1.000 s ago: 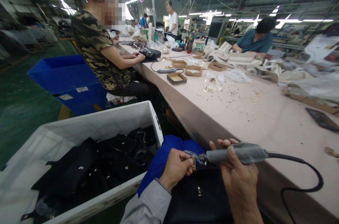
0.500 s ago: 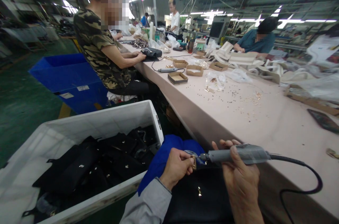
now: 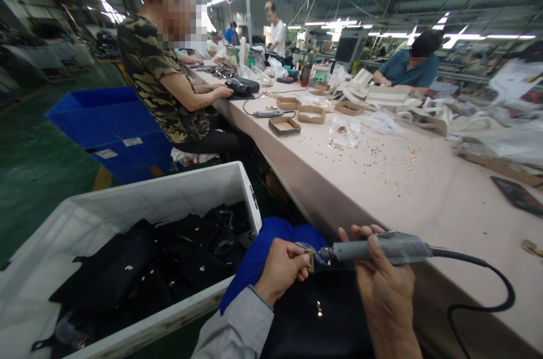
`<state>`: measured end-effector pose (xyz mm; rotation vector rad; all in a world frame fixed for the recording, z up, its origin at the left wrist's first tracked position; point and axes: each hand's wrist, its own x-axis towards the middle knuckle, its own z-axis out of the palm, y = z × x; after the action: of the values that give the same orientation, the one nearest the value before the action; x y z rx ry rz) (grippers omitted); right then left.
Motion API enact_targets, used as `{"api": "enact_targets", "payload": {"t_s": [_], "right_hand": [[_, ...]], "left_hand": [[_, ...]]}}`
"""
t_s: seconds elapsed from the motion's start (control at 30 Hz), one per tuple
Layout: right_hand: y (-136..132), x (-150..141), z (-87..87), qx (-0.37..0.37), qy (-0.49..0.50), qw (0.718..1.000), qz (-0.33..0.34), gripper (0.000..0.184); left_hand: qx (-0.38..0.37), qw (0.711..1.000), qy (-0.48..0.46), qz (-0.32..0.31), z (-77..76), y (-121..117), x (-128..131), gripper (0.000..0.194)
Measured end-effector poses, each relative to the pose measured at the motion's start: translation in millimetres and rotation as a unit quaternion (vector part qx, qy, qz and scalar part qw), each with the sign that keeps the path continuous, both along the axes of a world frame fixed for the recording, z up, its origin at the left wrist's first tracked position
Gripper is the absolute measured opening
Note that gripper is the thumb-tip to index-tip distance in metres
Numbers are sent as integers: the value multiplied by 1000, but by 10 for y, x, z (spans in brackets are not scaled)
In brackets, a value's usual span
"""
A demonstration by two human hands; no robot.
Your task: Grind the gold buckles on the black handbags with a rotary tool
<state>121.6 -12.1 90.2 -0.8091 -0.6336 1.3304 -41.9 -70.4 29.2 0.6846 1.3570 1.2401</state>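
Barely anything has shifted since the earlier frame: the left hand (image 3: 283, 268) keeps a small gold-coloured rectangular metal fitting (image 3: 311, 262) pinched between thumb and fingers, above a smooth black sheet-like piece (image 3: 309, 333), beside the pale pink table (image 3: 424, 200). The right hand (image 3: 384, 282), partly curled, grips a grey cylindrical corded power tool (image 3: 382, 248), its tip towards the fitting; contact is unclear.

There are two grey power tools (image 3: 352, 250), one white crate (image 3: 148, 195), one blue bin (image 3: 106, 124).
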Motion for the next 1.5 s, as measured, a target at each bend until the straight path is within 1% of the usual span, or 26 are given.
{"api": "enact_targets", "payload": {"t_s": [0.33,0.5,0.6,1.1,1.33,1.5], "right_hand": [[0,-23,3,-5,1,1000,5,41],[21,-5,-39,-4,2,1000,5,43],[27,8,-58,1,0,1000,7,44],[5,-7,2,-12,2,1000,-2,43],[13,-3,-14,-13,5,1000,2,44],[25,-2,-17,-11,10,1000,6,43]], "left_hand": [[7,1000,-3,-2,11,6,3,23],[10,1000,2,-8,0,1,0,25],[8,1000,-10,-10,-1,-1,-2,27],[12,1000,-5,-6,1,-12,-6,30],[19,1000,12,-10,10,-6,-2,27],[13,1000,-8,-11,-9,-11,-2,30]]}}
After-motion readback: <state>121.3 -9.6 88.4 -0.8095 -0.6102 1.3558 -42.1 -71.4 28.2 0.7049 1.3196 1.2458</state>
